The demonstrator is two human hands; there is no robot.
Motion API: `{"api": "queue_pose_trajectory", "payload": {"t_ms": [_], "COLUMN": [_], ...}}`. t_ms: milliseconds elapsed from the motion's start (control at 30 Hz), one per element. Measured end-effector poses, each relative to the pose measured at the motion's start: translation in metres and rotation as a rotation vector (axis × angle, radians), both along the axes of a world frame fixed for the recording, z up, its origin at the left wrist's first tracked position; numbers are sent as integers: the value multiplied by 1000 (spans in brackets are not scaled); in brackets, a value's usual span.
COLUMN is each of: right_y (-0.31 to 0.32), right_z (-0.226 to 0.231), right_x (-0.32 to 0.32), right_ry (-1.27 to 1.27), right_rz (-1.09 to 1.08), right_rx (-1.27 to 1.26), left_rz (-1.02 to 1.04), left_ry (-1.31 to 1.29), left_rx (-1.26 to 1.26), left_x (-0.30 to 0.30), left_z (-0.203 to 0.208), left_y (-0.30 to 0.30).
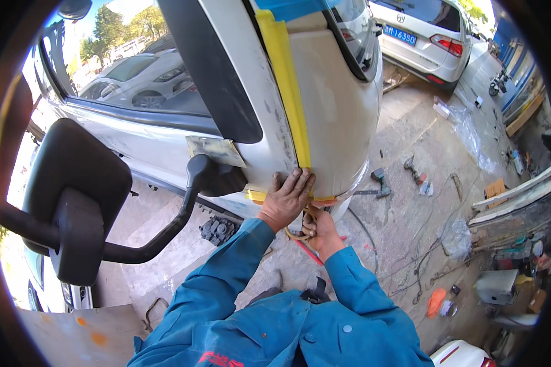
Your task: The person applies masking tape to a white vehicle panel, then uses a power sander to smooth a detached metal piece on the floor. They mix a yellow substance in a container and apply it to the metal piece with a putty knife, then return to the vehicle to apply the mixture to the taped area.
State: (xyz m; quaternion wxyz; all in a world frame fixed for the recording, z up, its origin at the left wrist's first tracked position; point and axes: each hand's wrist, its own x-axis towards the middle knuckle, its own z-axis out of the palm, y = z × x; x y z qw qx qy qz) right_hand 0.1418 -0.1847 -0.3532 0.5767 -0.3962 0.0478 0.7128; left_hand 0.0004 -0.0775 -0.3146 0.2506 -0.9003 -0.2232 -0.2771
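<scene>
Both hands at the yellow tape [292,92].
Left hand [288,196] lies flat, fingers slightly apart; right hand [321,230] clamps fingers on tape roll [294,235]; steady tension should prevent wrinkles.

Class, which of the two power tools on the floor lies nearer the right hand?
The leftmost power tool, nearer the pale body panel; the other tool lies farther from the right hand.

From the left hand [289,197], a long yellow tape strip [286,85] lies ahead, a black rounded plastic mirror [79,168] leftward.
</scene>
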Motion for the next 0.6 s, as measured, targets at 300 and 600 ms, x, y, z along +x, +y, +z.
{"api": "queue_pose_trajectory", "payload": {"t_ms": [300, 600], "right_y": [-28, -73], "right_z": [-17, 93], "right_x": [-81, -19], "right_ry": [-72, -813], "right_rz": [315, -118], "right_rx": [-150, 376], "left_rz": [80, -221], "left_ry": [-35, -373], "left_rx": [-212, -751], "left_x": [8, -44], "left_z": [7, 105], "left_y": [-14, -58]}}
